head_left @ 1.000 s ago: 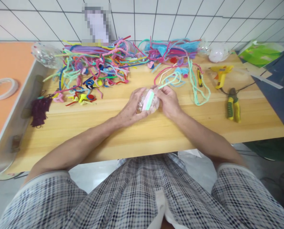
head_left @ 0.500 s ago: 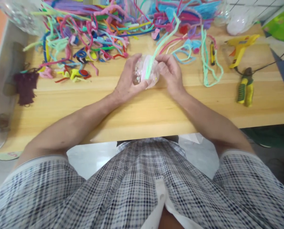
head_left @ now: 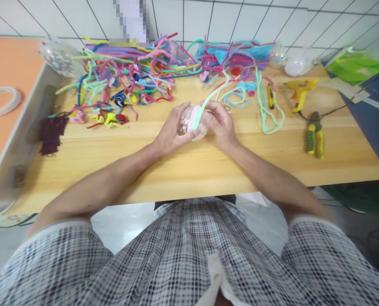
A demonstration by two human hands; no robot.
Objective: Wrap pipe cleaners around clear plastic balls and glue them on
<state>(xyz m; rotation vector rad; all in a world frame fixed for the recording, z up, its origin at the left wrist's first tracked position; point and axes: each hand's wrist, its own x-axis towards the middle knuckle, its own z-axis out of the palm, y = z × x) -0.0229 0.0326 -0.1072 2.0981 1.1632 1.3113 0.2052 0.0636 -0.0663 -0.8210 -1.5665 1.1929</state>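
Note:
A clear plastic ball [head_left: 185,119] with small shiny bits in it sits between my hands above the wooden table. Around its middle runs a pink and mint-green band of fuzzy pipe cleaners [head_left: 196,120], whose green tail [head_left: 215,90] stretches up and away toward the back. My left hand [head_left: 173,129] is wrapped round the ball's left side, thumb along the near edge. On the other side, my right hand [head_left: 221,123] curls its fingers against the ball beside the green strands. Its fingertips are partly hidden.
Tangled pipe cleaners [head_left: 113,91] cover the table's back. To the right lie a looped green strand [head_left: 263,121], a cutter knife [head_left: 270,97], a yellow glue gun [head_left: 301,94] with its cord, and pliers [head_left: 314,138]. A metal side wall [head_left: 20,140] and tape roll [head_left: 3,101] are left.
The view has tilted up, so more wall and the tape roll show. Both hands keep their hold on the ball, with little visible change in their pose.

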